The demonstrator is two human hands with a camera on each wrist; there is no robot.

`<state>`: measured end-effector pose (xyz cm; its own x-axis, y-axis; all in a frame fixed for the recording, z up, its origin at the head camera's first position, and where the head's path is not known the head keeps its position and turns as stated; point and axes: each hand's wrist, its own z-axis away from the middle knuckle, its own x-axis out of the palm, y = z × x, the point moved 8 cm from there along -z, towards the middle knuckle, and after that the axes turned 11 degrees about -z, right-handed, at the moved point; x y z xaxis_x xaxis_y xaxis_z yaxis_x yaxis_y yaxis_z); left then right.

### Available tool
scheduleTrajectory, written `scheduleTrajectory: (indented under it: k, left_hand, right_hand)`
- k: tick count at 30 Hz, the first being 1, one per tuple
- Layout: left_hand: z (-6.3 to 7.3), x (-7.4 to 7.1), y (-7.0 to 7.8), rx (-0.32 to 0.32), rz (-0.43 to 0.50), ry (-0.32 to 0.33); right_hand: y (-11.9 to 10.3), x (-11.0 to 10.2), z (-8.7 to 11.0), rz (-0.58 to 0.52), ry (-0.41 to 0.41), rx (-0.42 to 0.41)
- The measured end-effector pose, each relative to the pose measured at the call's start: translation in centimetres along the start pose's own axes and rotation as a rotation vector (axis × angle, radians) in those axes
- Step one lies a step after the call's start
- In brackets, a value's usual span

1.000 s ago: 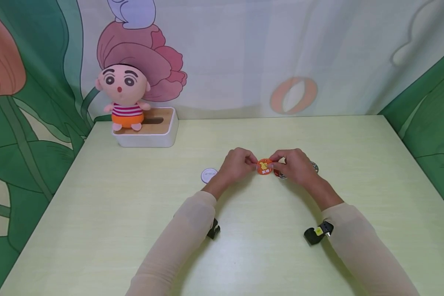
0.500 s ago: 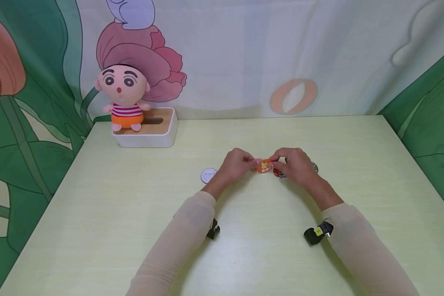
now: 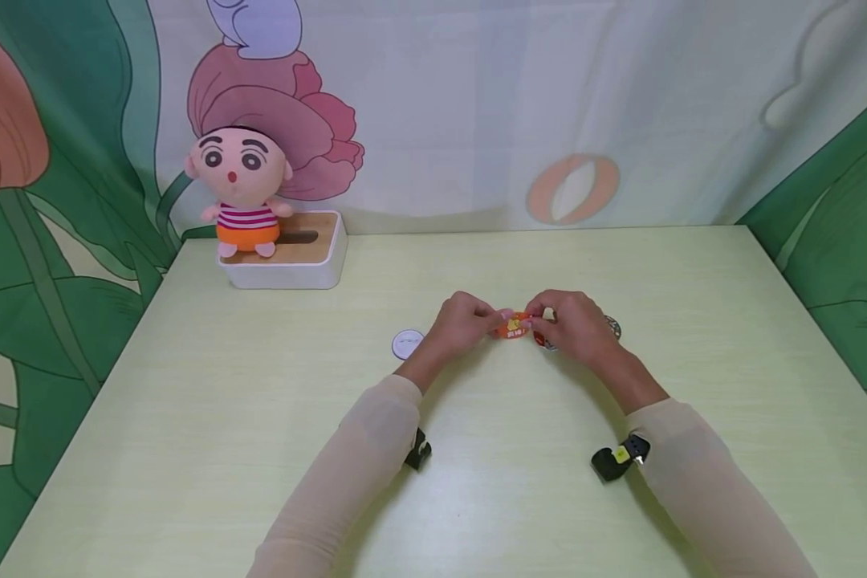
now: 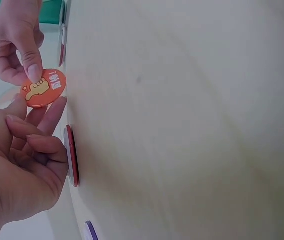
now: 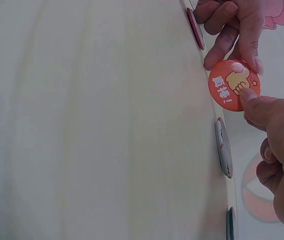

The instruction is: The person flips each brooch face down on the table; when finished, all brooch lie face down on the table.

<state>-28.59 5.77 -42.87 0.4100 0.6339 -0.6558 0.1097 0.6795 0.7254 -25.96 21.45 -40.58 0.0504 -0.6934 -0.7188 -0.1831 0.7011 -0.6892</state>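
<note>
An orange round button badge (image 3: 514,325) with a yellow thumbs-up and white characters is held just above the table between both hands. My left hand (image 3: 466,323) pinches its left edge between thumb and fingers. On the opposite edge, the right hand (image 3: 571,325) pinches it, the thumb lying on the printed face in the right wrist view. The badge's back is hidden. Beneath the left hand, a red-rimmed badge (image 4: 71,157) lies on the table. A white-faced badge (image 3: 408,344) with a purple rim lies by the left wrist.
Near the right hand lie a partly covered badge (image 3: 545,341) and another badge (image 3: 612,327). A white tissue box (image 3: 285,276) with a wooden top stands at the back left, bearing a plush doll (image 3: 246,185). A printed curtain (image 3: 441,120) hangs behind the table (image 3: 477,498).
The orange badge has tilted from nearly face-on to a flatter angle in the head view. The left fingertips have shifted slightly right over its edge. Both arms stay almost in place.
</note>
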Motion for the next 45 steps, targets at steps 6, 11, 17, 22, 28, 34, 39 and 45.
scheduleTrajectory:
  k: [6,11,17,22,28,34,39,45]
  left_hand:
    - [0.1,0.0,-0.2,-0.017,0.064,-0.008]
    - [0.1,0.2,-0.4,-0.044,0.107,-0.030]
    - [0.2,0.3,-0.6,-0.057,0.097,-0.040]
    - [0.2,0.2,-0.4,-0.012,0.024,-0.031]
    - [0.1,0.1,0.2,0.048,-0.059,-0.012]
    - [0.0,0.1,0.2,0.050,-0.072,0.005]
    - [0.0,-0.1,0.3,0.041,-0.102,0.014]
    - [-0.1,-0.2,0.2,-0.008,-0.157,0.025]
  right_hand:
    - [-0.1,-0.3,0.0,0.035,0.023,-0.027]
    - [0.1,-0.1,0.1,0.007,-0.021,-0.022]
    - [0.5,0.5,0.2,-0.112,-0.094,0.021]
    - [0.9,0.9,0.3,-0.158,-0.134,0.073]
    - [1.1,1.2,0.1,-0.153,-0.149,0.073]
    - [0.8,1.4,-0.1,-0.120,-0.167,0.070]
    - [0.7,1.5,-0.2,-0.082,-0.169,0.089]
    - [0.9,1.3,-0.2,-0.071,-0.148,0.120]
